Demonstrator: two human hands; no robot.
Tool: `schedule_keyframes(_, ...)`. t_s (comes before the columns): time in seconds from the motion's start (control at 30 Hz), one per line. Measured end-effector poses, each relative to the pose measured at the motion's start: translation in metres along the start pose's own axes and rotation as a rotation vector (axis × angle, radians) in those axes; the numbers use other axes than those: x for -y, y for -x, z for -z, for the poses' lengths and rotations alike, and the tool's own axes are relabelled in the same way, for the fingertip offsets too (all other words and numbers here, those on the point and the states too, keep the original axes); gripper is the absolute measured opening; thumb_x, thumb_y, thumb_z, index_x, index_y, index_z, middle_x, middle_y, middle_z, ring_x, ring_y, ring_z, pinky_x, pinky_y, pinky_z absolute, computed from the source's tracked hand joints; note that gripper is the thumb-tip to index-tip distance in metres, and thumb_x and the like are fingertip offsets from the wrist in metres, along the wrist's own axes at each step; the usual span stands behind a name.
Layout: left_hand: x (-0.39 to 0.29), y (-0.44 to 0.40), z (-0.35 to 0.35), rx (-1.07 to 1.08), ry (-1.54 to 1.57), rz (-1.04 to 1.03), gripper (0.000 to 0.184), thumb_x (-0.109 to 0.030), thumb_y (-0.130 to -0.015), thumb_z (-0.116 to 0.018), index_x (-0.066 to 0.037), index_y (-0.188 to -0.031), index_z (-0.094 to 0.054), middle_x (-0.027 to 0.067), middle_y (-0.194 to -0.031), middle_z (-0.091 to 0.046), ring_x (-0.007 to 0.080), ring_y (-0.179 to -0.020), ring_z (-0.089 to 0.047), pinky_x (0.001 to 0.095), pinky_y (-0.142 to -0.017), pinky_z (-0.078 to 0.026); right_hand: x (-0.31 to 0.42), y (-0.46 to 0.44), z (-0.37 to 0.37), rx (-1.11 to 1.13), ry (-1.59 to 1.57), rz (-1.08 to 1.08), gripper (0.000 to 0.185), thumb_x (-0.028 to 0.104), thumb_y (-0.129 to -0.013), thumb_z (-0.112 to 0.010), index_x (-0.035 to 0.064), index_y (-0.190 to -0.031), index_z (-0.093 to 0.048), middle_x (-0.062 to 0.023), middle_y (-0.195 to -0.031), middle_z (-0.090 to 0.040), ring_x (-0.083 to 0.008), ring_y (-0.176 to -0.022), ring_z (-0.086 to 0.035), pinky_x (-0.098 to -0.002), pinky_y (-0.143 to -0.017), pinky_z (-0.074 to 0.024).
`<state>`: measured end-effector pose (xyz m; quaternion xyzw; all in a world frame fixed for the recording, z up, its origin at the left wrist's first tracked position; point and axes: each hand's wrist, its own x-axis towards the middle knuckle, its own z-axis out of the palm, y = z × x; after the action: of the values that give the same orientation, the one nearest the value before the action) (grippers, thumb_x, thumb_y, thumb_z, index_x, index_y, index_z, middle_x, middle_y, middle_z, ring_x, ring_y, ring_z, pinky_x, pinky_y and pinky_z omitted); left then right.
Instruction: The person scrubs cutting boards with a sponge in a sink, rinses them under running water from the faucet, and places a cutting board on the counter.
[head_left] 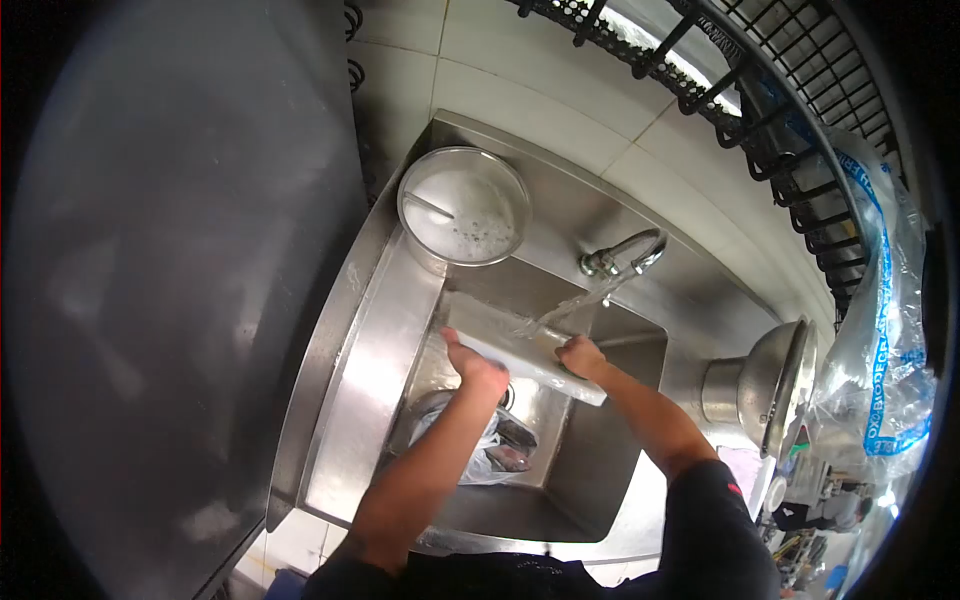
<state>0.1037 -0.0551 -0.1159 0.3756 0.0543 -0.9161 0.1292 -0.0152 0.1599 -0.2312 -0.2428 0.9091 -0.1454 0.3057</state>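
Note:
A long white slab [535, 365], like a thick cutting board or shallow tray, is tilted across the steel sink basin [600, 470]. Water [565, 312] from the curved tap [630, 252] runs onto its far side. My left hand [478, 368] grips the slab's near edge, with the thumb up along its left part. On the right part rests my right hand [583, 358], fingers curled; a dark greenish edge shows beneath it, too small to name. Below the slab, a clear plastic bag [485, 465] with dark and pinkish contents lies in the basin, partly hidden by my left forearm.
A round metal bowl [465, 205] of foamy water, with a handle sticking out, stands on the sink's back left corner. Stacked metal pots [780, 385] are at the right. A black wire rack [800, 190] and plastic bag [870, 300] hang above. Another person [840, 512] is far right.

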Motion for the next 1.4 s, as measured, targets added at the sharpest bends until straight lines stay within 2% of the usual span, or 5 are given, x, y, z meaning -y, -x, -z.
schedule_keyframes(0.13,0.005,-0.013,0.003,0.080,-0.041,-0.043,0.065,-0.061,-0.096,-0.022,-0.016,-0.135,-0.047,0.0062,-0.138,-0.047,0.0290,-0.127,-0.044,0.0492,-0.108,-0.032,0.072,-0.098,-0.046,-0.069,0.536,0.418,0.028,0.025,-0.085,-0.055,0.0031,-0.095,-0.070,-0.0221,-0.083,-0.067,-0.0321,-0.075,-0.066,-0.0423,-0.074,-0.0510)
schedule_keyframes(0.23,-0.009,-0.001,-0.010,-0.003,-0.050,-0.001,0.063,-0.060,-0.097,-0.023,-0.015,-0.134,-0.048,0.0056,-0.136,-0.049,0.0286,-0.126,-0.045,0.0469,-0.107,-0.033,0.215,-0.058,0.042,0.018,-0.427,-0.001,0.033,0.030,-0.089,-0.055,0.0009,-0.098,-0.069,-0.0239,-0.095,-0.068,-0.0358,-0.091,-0.065,-0.0416,-0.081,-0.0509)
schedule_keyframes(1.03,0.028,-0.002,-0.007,-0.120,-0.065,-0.060,0.064,-0.058,-0.096,-0.037,-0.011,-0.138,-0.043,0.0065,-0.138,-0.048,0.0255,-0.126,-0.044,0.0397,-0.110,-0.029,0.088,-0.063,-0.011,-0.103,0.351,0.394,0.028,0.026,-0.087,-0.059,0.0005,-0.087,-0.071,-0.0241,-0.085,-0.067,-0.0347,-0.082,-0.066,-0.0428,-0.076,-0.0498)
schedule_keyframes(1.1,0.020,-0.007,0.002,-0.111,-0.167,-0.043,0.065,-0.060,-0.094,-0.041,-0.011,-0.136,-0.045,0.0069,-0.136,-0.050,0.0253,-0.124,-0.046,0.0412,-0.107,-0.033,0.174,-0.062,0.013,-0.238,-0.346,0.161,0.031,0.028,-0.087,-0.060,-0.0012,-0.088,-0.070,-0.0244,-0.084,-0.066,-0.0330,-0.080,-0.066,-0.0425,-0.074,-0.0499)
schedule_keyframes(1.4,-0.011,-0.013,0.031,-0.251,-0.196,-0.047,0.046,-0.040,-0.096,-0.049,-0.008,-0.128,-0.051,0.0086,-0.125,-0.057,0.0282,-0.113,-0.054,0.0442,-0.099,-0.041,0.013,0.069,-0.010,-0.041,-0.211,-0.425,0.038,0.037,-0.087,-0.059,0.0026,-0.097,-0.071,-0.0203,-0.098,-0.069,-0.0334,-0.096,-0.066,-0.0413,-0.082,-0.0509)
